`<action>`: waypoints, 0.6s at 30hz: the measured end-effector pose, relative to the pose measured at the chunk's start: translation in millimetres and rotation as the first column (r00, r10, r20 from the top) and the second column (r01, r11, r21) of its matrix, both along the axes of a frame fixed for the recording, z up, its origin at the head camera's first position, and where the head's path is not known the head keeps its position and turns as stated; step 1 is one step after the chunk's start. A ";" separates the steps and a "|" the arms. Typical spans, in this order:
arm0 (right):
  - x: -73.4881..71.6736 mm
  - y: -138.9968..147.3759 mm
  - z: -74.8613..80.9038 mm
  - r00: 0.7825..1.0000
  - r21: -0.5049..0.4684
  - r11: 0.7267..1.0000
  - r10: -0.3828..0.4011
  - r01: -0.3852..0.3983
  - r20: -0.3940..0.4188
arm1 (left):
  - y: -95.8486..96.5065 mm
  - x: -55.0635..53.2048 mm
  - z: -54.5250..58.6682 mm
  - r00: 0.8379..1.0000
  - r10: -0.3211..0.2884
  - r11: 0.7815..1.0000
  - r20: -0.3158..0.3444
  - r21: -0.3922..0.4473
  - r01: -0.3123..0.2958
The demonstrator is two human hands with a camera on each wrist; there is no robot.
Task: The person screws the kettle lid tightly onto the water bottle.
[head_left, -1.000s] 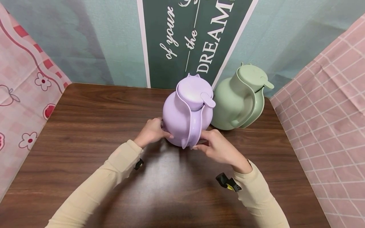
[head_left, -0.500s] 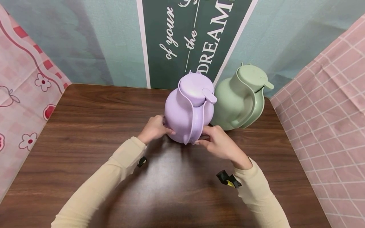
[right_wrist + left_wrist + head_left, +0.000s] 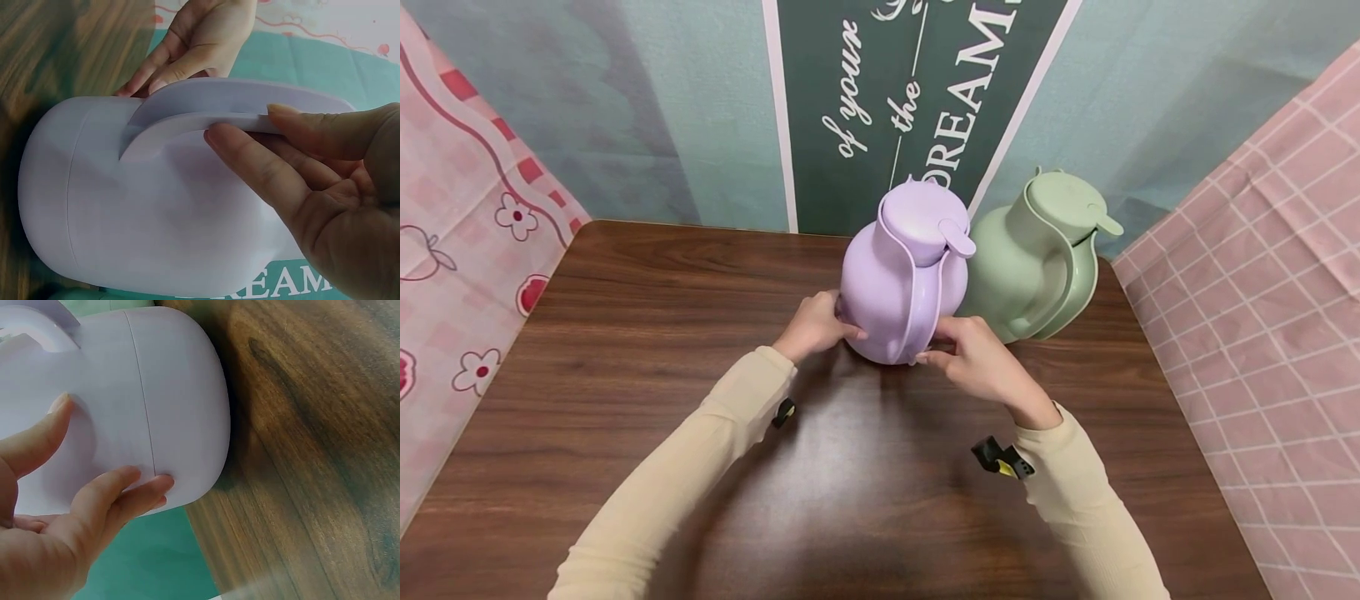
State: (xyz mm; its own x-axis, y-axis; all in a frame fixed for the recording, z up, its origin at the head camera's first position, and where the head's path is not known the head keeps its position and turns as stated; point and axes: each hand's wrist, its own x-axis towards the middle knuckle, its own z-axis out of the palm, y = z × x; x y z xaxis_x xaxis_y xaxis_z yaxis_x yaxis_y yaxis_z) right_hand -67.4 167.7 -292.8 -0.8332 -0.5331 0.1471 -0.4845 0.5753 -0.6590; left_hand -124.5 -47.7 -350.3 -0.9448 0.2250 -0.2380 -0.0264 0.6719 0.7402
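Observation:
A lilac thermos jug (image 3: 891, 292) stands upright at the back of the wooden table, its lid lever and handle turned towards me. My left hand (image 3: 814, 329) holds the lower left side of its body, thumb in front and fingers along the side. My right hand (image 3: 981, 360) pinches the lower handle (image 3: 187, 125); in the right wrist view the thumb lies on its outer side and the index finger under it. Just right and slightly behind is a pale green thermos jug (image 3: 1015, 267) of the same shape, partly covered by the lilac one.
The brown wooden table (image 3: 625, 400) reaches back to a blue-green cloth (image 3: 715, 108) with a dark lettered panel (image 3: 880, 100). A pink checked cloth (image 3: 1277, 275) borders the right, and a patterned pink cloth (image 3: 467, 275) the left.
Both hands have moved the lilac jug a little back and to the right, closer to the green jug. The green jug has stayed in place.

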 end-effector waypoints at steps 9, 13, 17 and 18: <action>-10.4 1.9 2.0 0.999 0.018 0.999 -0.028 0.028 0.043 | 4.5 -8.8 1.4 1.000 0.006 1.000 0.006 0.004 -0.006; -14.4 2.4 2.3 0.998 0.033 0.998 -0.048 0.047 0.043 | 6.1 -12.3 0.3 1.000 0.009 1.000 0.001 0.012 -0.009; -18.3 3.0 2.3 0.997 0.043 0.997 -0.067 0.065 0.050 | 7.9 -15.8 -0.7 1.000 0.009 1.000 0.008 0.022 -0.010; -19.2 3.1 2.2 0.996 0.044 0.997 -0.070 0.068 0.052 | 8.2 -16.7 -0.9 1.000 0.009 1.000 0.009 0.023 -0.009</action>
